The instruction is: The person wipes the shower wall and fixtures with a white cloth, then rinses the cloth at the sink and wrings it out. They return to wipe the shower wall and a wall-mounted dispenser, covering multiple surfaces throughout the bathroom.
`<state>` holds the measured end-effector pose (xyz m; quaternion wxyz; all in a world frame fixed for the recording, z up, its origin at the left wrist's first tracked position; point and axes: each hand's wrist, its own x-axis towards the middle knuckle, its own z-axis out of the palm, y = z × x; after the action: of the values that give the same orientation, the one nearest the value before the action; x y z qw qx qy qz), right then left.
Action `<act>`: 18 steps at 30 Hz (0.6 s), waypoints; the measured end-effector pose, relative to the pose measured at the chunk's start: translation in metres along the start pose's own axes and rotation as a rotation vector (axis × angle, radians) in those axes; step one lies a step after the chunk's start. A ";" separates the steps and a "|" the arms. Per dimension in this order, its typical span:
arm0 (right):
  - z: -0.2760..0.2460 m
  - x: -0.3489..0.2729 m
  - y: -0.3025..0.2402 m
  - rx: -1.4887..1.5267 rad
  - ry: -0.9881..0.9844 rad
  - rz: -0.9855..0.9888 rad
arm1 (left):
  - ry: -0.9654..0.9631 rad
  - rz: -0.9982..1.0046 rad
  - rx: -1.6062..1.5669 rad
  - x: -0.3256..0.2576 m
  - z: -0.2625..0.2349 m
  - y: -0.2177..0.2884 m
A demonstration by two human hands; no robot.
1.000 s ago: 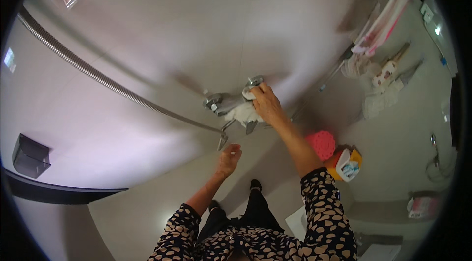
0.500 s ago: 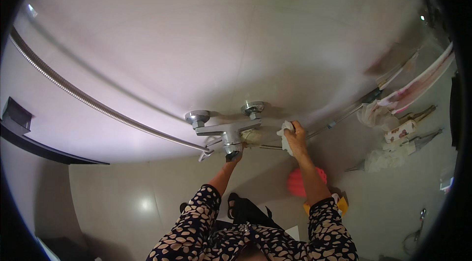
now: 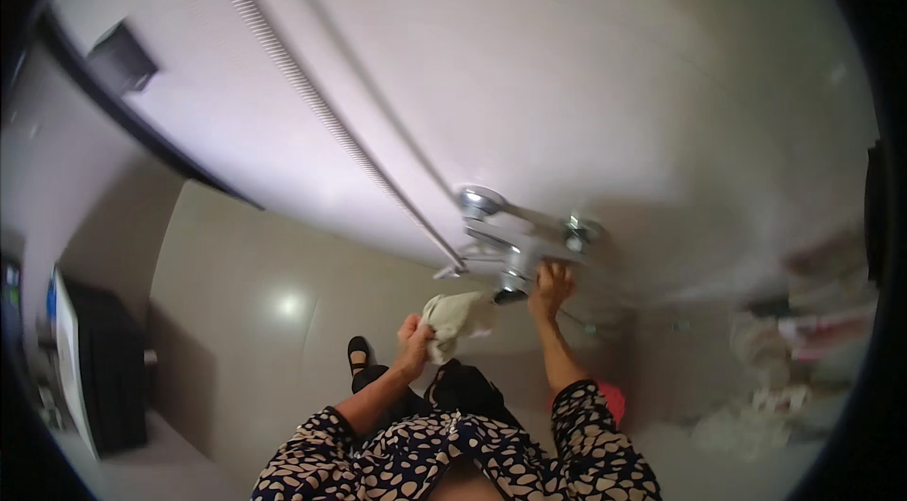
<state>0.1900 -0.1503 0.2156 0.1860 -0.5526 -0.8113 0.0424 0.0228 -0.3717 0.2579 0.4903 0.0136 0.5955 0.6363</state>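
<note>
A chrome wall mixer tap [image 3: 515,260] is fixed to the pale wall in front of me. My left hand [image 3: 413,347] is closed on a crumpled off-white cloth [image 3: 456,320], which hangs below and left of the tap, just short of its dark round end. At the right end of the tap body, my right hand [image 3: 551,288] has its fingers curled against the metal. Its palm side is hidden, and no cloth shows in it. A ribbed metal shower hose [image 3: 312,95] slants down from the upper left to a bracket beside the tap.
A dark box-shaped object [image 3: 121,57] is on the wall at left, above a black edge strip. Lower left stands a black cabinet [image 3: 104,369] with a white top. Past my right forearm is a pink object [image 3: 612,402]. Blurred hanging items [image 3: 775,340] crowd the right side.
The view has turned, shifting the tap rightward. My left hand has come out from behind the tap, holding cloth. My right hand has moved onto the tap; the white cloth it held no longer shows there.
</note>
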 end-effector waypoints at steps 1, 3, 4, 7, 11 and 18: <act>0.008 -0.007 -0.008 0.079 0.049 -0.085 | 0.074 0.018 -0.099 0.000 -0.017 0.012; 0.057 -0.026 0.004 0.337 0.137 -0.030 | 0.179 0.059 -0.296 0.002 -0.044 0.037; 0.075 -0.028 0.021 0.481 0.091 -0.028 | 0.092 0.040 -0.496 -0.005 -0.049 0.065; 0.057 -0.022 0.019 0.079 -0.049 -0.304 | -0.152 0.252 -0.806 -0.004 -0.077 0.136; 0.029 -0.016 0.020 -0.052 0.053 -0.461 | -0.087 0.568 -0.644 0.015 -0.061 0.227; -0.047 -0.065 -0.001 0.086 -0.369 -0.382 | 0.006 1.024 -0.150 0.037 0.009 0.331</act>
<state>0.2266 -0.2162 0.2430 0.0627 -0.3641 -0.9185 0.1409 -0.1927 -0.2783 0.4948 0.1143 0.2663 0.4664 0.8358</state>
